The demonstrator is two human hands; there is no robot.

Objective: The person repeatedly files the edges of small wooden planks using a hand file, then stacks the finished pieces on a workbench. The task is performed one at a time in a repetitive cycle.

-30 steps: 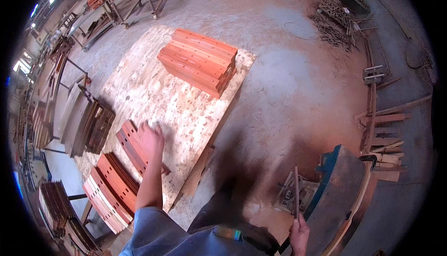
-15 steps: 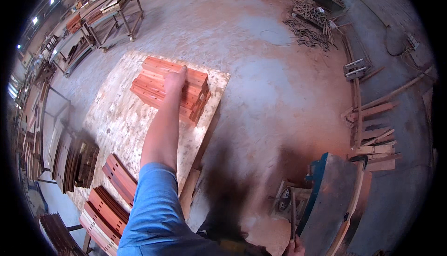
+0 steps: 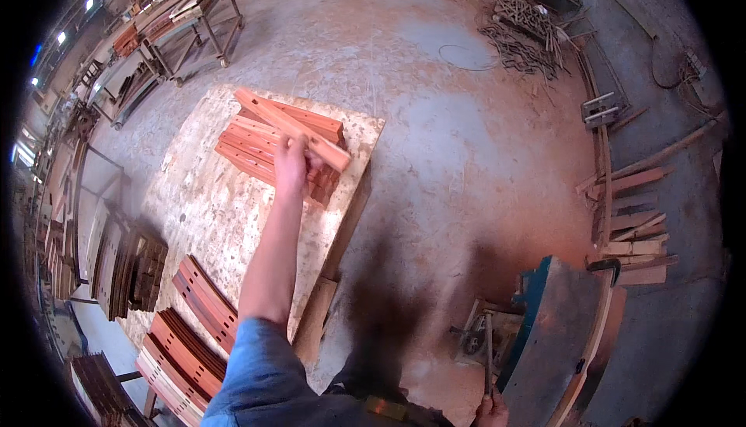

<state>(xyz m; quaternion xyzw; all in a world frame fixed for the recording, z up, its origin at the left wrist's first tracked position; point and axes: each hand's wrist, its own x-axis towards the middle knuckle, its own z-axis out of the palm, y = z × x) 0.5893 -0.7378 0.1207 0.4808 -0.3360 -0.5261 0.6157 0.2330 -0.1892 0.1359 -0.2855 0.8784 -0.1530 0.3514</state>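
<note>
My left hand (image 3: pixel 294 164) reaches out over a pale, stained board table and is closed around a reddish wooden slat (image 3: pixel 291 122) with holes in it. The slat lies at an angle, lifted above or resting across the stack of similar slats (image 3: pixel 252 146); which one I cannot tell. At the lower edge my right hand (image 3: pixel 491 411) is closed around the lower end of a thin, upright stick-like bar (image 3: pixel 489 349). Its exact kind is not clear. Beside that hand stands a grey panel (image 3: pixel 548 326) with a teal edge.
Curved drilled slats (image 3: pixel 185 349) lie on the near part of the board table (image 3: pixel 206 225). Dark wood stacks (image 3: pixel 124 271) stand to the left. A small wheeled device (image 3: pixel 472 338) sits low by the panel. Scrap wood (image 3: pixel 528 31) is heaped far right, and offcuts (image 3: pixel 641 244) lie along the right.
My left hand has drawn slightly nearer, with one slat now turned askew from the stack in its grip. My right hand still holds the bar in about the same place.
</note>
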